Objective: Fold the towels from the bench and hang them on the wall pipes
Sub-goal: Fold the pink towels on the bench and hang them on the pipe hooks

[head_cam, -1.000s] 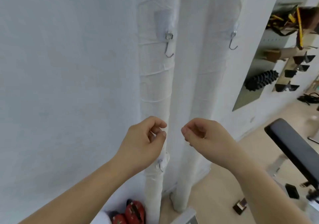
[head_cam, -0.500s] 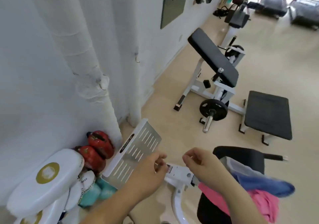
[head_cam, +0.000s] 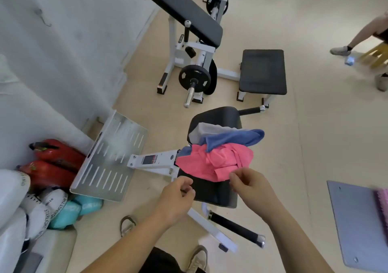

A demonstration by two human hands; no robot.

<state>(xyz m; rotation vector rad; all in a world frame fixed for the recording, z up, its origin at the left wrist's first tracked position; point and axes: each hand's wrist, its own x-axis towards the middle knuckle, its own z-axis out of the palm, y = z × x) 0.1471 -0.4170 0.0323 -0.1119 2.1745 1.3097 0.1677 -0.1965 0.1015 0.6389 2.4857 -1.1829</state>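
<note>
Three towels [head_cam: 214,164] [head_cam: 235,138] [head_cam: 210,130], two hands [head_cam: 178,198] [head_cam: 251,187], two red objects [head_cam: 60,154] [head_cam: 48,174]

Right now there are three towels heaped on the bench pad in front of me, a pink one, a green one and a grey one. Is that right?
Not quite: none of the towels is green. The head view shows a pink towel, a blue towel and a grey towel heaped on the bench pad.
</note>
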